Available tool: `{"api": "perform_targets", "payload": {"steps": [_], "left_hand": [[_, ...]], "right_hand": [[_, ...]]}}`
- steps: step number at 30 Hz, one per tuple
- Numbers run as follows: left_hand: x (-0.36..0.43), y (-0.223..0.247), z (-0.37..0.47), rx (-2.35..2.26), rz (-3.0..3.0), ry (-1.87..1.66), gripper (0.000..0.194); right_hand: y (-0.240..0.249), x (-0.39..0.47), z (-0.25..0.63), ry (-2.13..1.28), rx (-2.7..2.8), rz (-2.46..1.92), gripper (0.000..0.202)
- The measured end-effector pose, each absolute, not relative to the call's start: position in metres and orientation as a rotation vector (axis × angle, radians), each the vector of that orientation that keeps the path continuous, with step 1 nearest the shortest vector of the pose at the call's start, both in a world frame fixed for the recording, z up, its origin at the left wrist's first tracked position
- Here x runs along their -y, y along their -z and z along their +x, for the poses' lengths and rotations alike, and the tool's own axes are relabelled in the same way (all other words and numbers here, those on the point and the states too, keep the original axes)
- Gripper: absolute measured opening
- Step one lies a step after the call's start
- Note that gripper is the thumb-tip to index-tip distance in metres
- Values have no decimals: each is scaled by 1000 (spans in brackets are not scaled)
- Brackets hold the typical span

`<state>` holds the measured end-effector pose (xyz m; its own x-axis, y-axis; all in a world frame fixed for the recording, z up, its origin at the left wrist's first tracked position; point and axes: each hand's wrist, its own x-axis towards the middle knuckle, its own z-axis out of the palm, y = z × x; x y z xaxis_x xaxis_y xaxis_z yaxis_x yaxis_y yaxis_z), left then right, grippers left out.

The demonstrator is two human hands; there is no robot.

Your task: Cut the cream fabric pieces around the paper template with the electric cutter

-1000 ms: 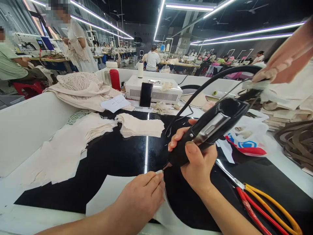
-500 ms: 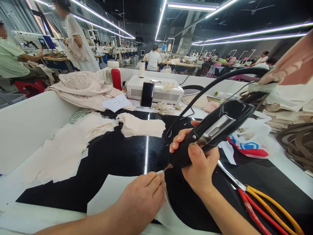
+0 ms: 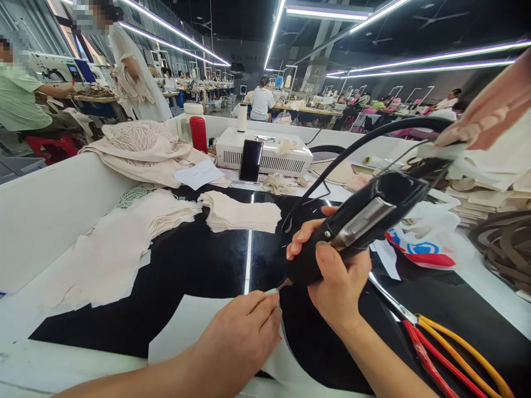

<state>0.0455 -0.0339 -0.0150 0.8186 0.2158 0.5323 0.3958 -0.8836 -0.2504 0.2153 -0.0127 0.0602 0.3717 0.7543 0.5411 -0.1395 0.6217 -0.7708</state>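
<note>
My right hand (image 3: 340, 282) is wrapped around a black corded hand tool (image 3: 352, 221) with a silver lever on its side. The tool slants down to the left, and its narrow metal tip meets the edge of a pale sheet (image 3: 182, 326) beside my left fingertips. My left hand (image 3: 244, 331) lies over that sheet, pinching its raised edge between thumb and fingers; the thumb is mostly hidden. Below the hands is a glossy black work surface (image 3: 199, 271). Scissors (image 3: 418, 326) with red and orange handles rest to the right of my right forearm.
Stacked pale fabric pieces (image 3: 243, 213) and a longer fabric pile (image 3: 108, 249) lie left and ahead. Behind them stand a white vented box (image 3: 265, 149), a phone (image 3: 251, 160) and a red bottle (image 3: 198, 134). A black cable (image 3: 352, 146) arches over the right side.
The tool's back end has tilted slightly down and left. My left hand keeps its hold on the sheet's edge.
</note>
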Motion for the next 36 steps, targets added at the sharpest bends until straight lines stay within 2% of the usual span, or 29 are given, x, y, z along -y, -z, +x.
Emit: {"api": "perform_targets", "payload": {"steps": [6, 28, 36], "left_hand": [[34, 15, 46, 470, -2663, 775, 21], [34, 16, 46, 495, -2695, 589, 26], [34, 17, 48, 487, -2664, 703, 24]], "right_hand": [[-61, 12, 213, -648, 1009, -675, 46], [-59, 12, 206, -682, 1045, -664, 46], [-58, 13, 205, -689, 1057, -650, 45]]}}
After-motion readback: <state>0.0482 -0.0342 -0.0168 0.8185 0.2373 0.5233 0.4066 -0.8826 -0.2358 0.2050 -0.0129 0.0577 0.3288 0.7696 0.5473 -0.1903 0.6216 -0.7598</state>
